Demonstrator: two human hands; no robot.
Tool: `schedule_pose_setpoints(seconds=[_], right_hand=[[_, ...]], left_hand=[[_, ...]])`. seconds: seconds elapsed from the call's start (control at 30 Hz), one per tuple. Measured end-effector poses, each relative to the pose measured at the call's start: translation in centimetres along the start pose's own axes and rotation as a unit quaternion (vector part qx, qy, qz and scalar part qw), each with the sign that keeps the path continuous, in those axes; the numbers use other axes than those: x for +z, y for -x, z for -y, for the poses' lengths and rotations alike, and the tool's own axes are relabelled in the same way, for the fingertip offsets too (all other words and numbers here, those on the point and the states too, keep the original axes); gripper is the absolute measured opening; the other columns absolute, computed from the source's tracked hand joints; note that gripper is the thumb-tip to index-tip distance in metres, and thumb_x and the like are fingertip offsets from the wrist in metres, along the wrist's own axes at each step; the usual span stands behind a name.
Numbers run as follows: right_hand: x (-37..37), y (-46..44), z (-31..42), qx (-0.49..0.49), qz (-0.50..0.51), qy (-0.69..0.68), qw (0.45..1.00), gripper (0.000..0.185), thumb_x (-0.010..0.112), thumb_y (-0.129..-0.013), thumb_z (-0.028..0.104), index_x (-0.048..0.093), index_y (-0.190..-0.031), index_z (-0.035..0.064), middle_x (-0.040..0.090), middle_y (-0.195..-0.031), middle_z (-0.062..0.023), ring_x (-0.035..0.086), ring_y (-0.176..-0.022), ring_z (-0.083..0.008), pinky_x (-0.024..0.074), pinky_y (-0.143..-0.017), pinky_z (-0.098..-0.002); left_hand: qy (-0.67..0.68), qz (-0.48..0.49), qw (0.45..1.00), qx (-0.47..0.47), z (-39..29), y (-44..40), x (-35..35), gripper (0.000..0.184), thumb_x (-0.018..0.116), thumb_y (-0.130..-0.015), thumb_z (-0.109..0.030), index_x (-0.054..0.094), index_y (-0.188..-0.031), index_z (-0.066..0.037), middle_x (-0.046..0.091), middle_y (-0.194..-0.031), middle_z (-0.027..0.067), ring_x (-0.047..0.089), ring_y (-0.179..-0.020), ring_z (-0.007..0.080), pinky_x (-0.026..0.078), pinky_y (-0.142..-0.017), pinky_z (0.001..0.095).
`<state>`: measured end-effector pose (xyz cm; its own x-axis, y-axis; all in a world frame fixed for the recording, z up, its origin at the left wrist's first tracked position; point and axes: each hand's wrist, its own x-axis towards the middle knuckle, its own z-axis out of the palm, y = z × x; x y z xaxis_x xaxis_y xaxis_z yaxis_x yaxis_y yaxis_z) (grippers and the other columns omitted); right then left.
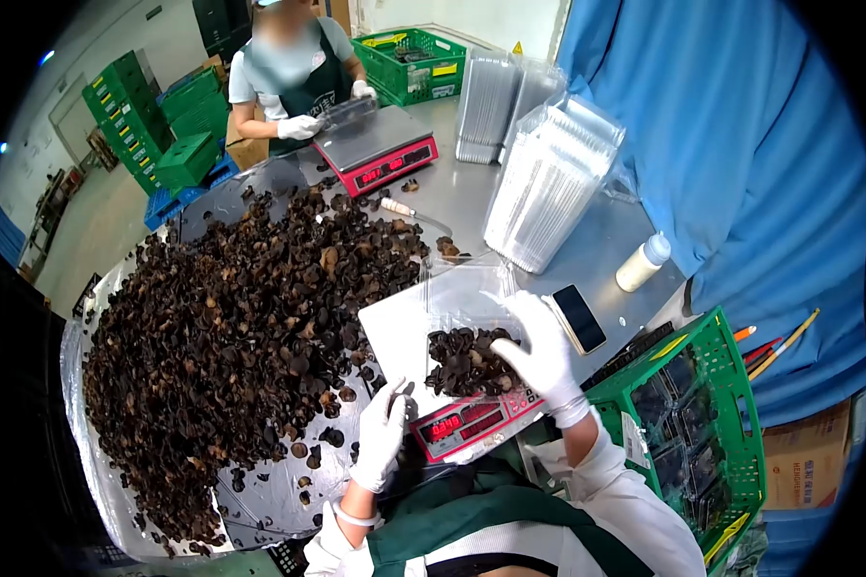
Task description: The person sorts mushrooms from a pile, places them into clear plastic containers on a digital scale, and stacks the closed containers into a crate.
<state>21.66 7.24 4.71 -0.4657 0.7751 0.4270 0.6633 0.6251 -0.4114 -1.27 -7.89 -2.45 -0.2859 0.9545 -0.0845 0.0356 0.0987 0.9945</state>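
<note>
A clear plastic box with its lid raised (467,288) rests on the white-topped scale (387,327). Dark wood ear mushrooms (467,363) fill the box's near half. My right hand (541,351), in a white glove, is open at the box's right side. Its thumb reaches over the mushrooms and its fingers are by the lid. My left hand (382,435), also gloved, is left of the scale's red display (460,426). Its fingers are drawn together, with a small dark piece, apparently wood ear, at the tips.
A large heap of wood ears (250,337) covers the table's left. Stacked clear boxes (553,183), a phone (579,319), a bottle (643,263) and a knife (414,213) lie beyond. A green crate (751,413) holds filled boxes. Opposite, a co-worker (303,82) handles a box above another scale (380,159).
</note>
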Motion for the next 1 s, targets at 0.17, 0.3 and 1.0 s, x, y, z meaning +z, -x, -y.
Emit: schedule_pose_setpoints(seconds=[0.17,0.3,1.0], right_hand=[[4.9,-1.1,-7.6,0.268,-0.013,-0.38,0.885,0.064,0.063,-0.091,0.026,0.033,-0.145,0.007,0.048,-0.137,-0.0119,0.047,-0.124,-0.0212,0.0376,-0.103,-0.0355],[2.5,-1.1,-3.1,0.222,-0.04,-0.492,0.841,0.043,0.052,-0.098,0.019,0.043,-0.138,0.0061,0.053,-0.129,-0.0071,0.05,-0.117,-0.0156,0.0388,-0.1,-0.0301],[3.6,9.2,-1.2,0.301,0.079,-0.558,0.769,0.016,0.049,-0.098,0.013,0.055,-0.089,0.0005,0.058,-0.074,-0.0026,0.054,-0.063,-0.0073,0.0446,-0.058,-0.0214]], left_hand=[[0.091,0.072,0.99,-0.076,1.5,-1.7,1.0,0.045,0.049,-0.099,-0.018,0.04,-0.139,-0.001,0.067,-0.09,0.0076,0.058,-0.07,0.0092,0.047,-0.063,0.0208],[0.166,0.096,0.974,-0.118,0.7,-2.2,0.8,0.045,0.053,-0.096,-0.017,0.044,-0.137,-0.001,0.066,-0.088,0.0057,0.059,-0.069,0.0086,0.048,-0.062,0.0202],[0.209,0.078,0.964,-0.143,-0.3,0.4,0.5,0.011,0.053,-0.092,0.001,0.045,-0.097,-0.007,0.063,-0.087,0.0099,0.064,-0.07,0.0149,0.052,-0.064,0.025]])
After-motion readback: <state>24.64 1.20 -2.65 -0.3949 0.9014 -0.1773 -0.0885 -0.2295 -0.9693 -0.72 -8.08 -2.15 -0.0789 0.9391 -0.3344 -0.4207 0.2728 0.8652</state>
